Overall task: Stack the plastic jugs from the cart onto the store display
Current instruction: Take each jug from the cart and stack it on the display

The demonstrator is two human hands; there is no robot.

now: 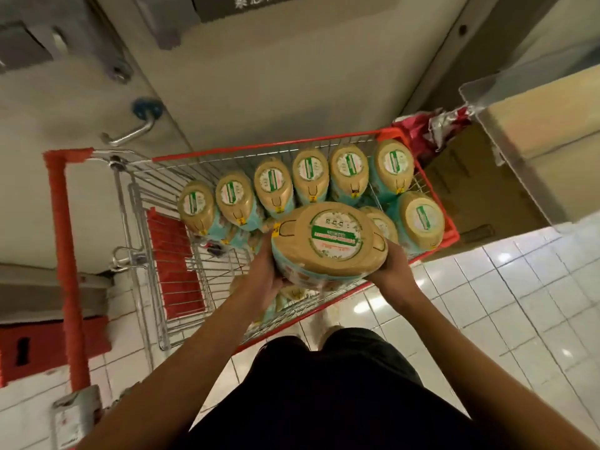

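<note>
My left hand [269, 277] and right hand [391, 264] clamp the jug [329, 243] from both sides above the cart [435, 196]. It looks heavy and smooth, so I think a grip under its base is safer

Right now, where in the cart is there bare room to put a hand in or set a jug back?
The cart has bare wire at the handle end, between the red seat flap and the nearest jugs. Far side is crowded: six jugs side by side along the far rim. Both hands, left hand and right hand, hold the lifted jug.
</note>
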